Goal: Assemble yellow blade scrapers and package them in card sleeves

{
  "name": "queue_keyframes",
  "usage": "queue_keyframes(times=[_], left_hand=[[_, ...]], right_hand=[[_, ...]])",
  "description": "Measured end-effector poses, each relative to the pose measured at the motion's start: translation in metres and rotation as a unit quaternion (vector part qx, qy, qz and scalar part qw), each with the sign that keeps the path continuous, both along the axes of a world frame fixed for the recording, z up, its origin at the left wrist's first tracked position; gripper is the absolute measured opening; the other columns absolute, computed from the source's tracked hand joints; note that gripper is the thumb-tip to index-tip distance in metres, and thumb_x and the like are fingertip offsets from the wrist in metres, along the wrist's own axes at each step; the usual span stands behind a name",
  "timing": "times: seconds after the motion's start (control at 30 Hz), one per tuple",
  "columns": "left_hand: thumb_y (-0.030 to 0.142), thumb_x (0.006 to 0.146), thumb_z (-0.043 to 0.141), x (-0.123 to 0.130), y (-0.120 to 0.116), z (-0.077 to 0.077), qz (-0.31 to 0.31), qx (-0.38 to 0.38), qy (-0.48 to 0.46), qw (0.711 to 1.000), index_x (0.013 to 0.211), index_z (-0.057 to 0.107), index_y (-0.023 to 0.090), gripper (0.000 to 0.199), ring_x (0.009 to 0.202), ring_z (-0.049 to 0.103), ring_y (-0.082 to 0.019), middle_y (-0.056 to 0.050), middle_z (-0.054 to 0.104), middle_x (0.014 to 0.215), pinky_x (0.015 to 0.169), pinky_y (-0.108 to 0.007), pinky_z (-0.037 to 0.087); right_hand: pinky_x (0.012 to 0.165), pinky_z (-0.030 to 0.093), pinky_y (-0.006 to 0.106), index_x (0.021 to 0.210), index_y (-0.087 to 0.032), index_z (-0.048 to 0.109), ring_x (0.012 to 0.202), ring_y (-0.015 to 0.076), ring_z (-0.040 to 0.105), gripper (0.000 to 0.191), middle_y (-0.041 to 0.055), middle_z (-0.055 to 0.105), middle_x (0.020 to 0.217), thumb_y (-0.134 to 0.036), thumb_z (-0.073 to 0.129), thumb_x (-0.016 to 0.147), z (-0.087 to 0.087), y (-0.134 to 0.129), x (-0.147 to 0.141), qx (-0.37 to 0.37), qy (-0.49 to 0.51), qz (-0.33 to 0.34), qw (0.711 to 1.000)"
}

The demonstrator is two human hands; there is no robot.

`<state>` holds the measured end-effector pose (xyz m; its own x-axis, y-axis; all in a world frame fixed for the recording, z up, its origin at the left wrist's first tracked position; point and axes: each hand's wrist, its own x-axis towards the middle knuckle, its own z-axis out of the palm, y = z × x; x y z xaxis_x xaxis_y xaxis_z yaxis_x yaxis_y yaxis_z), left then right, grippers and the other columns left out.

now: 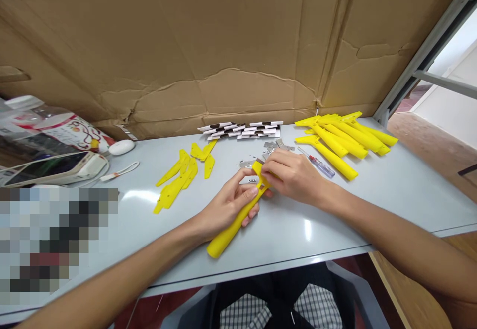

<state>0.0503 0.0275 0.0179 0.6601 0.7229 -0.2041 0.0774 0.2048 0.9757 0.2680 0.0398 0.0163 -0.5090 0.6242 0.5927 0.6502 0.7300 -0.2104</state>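
Observation:
A yellow plastic handle (pixel 229 234) with a thick round grip and a wider flat head lies slanted in my left hand (pixel 231 201), whose fingers wrap it near the neck. My right hand (pixel 294 174) is closed with its fingertips pressed on the head; they hide whether a small part is pinched there. A dark flat edge shows at the tip of the head. Just behind my hands are thin metal blades (pixel 278 145) and a few small screws (pixel 253 181). Beside my right hand rests a screwdriver (pixel 321 166) with a clear handle.
Several more yellow handles (pixel 354 140) are piled at the right back. Flat yellow plates (pixel 175 187) lie to the left. White-and-black packets (pixel 242 130) are stacked by the cardboard wall (pixel 223 36). A phone (pixel 55 167), a white mouse (pixel 121 146) and a bottle (pixel 55 125) occupy the left.

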Motion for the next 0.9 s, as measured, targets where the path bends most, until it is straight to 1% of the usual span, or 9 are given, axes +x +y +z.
queue_keyframes(times=[0.1,0.23,0.37,0.53,0.7,0.9], left_hand=[[0.045,0.103,0.057,-0.0002,0.0000,0.0004,0.004,-0.005,0.004,1.000,0.120,0.039,0.025,0.032,0.050,0.050,-0.009,0.004,0.061,0.069,0.051,-0.024,0.043],[0.045,0.103,0.058,-0.0002,0.0005,0.0015,0.014,-0.013,0.008,1.000,0.120,0.039,0.026,0.032,0.050,0.050,-0.010,0.005,0.058,0.066,0.052,-0.024,0.043],[0.045,0.103,0.057,0.0002,0.0010,0.0022,0.016,-0.020,0.008,1.000,0.120,0.039,0.026,0.031,0.050,0.050,-0.010,0.005,0.058,0.067,0.052,-0.023,0.042],[0.044,0.103,0.057,0.0000,0.0008,0.0012,0.016,-0.015,0.002,1.000,0.120,0.039,0.027,0.030,0.050,0.049,-0.010,0.005,0.058,0.066,0.051,-0.023,0.042],[0.047,0.102,0.058,-0.0005,0.0003,-0.0003,0.013,-0.008,0.003,1.000,0.121,0.038,0.027,0.033,0.051,0.050,-0.010,0.005,0.058,0.066,0.052,-0.024,0.042],[0.048,0.103,0.055,-0.0003,0.0000,-0.0010,0.010,0.011,0.015,1.000,0.120,0.038,0.026,0.032,0.050,0.049,-0.010,0.006,0.057,0.066,0.051,-0.024,0.044]], right_hand=[[0.072,0.047,0.031,0.087,-0.017,0.069,0.087,0.0184,0.061,0.019,0.0075,0.073,0.091,-0.012,0.054,0.097,-0.0013,0.0007,0.0007,0.011,0.004,0.015,1.000],[0.072,0.048,0.032,0.085,-0.018,0.067,0.090,0.0192,0.063,0.020,0.0091,0.073,0.096,-0.016,0.053,0.099,-0.0023,0.0011,0.0006,0.006,0.008,0.037,0.999],[0.072,0.049,0.033,0.085,-0.017,0.068,0.089,0.0189,0.063,0.020,0.0099,0.071,0.097,-0.017,0.053,0.098,-0.0027,0.0006,0.0005,0.000,0.023,0.035,0.999],[0.071,0.048,0.032,0.087,-0.018,0.067,0.088,0.0184,0.063,0.017,0.0098,0.069,0.099,-0.017,0.054,0.097,-0.0025,-0.0005,0.0008,-0.029,0.043,0.035,0.998],[0.069,0.048,0.031,0.088,-0.018,0.065,0.082,0.0162,0.062,0.014,0.0082,0.068,0.095,-0.017,0.054,0.097,-0.0027,-0.0004,0.0002,-0.066,0.083,0.050,0.993],[0.070,0.048,0.031,0.089,-0.018,0.066,0.080,0.0160,0.062,0.013,0.0074,0.067,0.094,-0.019,0.055,0.096,-0.0039,-0.0015,-0.0006,-0.078,0.095,0.053,0.991]])
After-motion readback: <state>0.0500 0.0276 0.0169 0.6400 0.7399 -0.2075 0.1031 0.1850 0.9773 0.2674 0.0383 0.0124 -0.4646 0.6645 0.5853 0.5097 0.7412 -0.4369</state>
